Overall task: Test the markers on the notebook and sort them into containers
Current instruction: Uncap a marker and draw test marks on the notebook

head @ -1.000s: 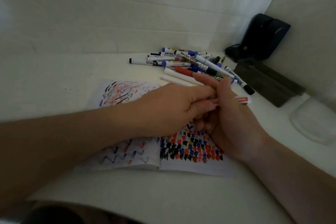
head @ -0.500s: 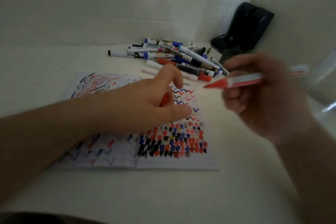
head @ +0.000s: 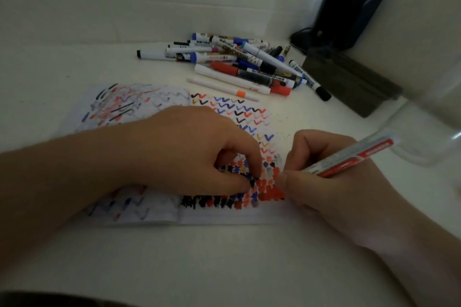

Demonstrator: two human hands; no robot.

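An open notebook (head: 139, 107) covered in red, blue and black test marks lies on the white table. My right hand (head: 331, 194) grips an uncapped red marker (head: 349, 159), its tip hidden behind my thumb and pressed to the lower right page among red blotches. My left hand (head: 189, 152) rests on the right page with fingers curled, thumb and forefinger pinched; the marker's red cap seen in it earlier is hidden inside. A pile of several markers (head: 244, 62) lies beyond the notebook.
A clear plastic container (head: 429, 137) stands at the right edge, blurred. A dark block (head: 349, 82) and a black device (head: 349, 12) with a cable sit in the back right corner. White walls close the back and right sides.
My hands pulled the cap off the red marker. The right hand then swung out to the right and came down, putting the marker to the page. The left hand settled on the notebook.
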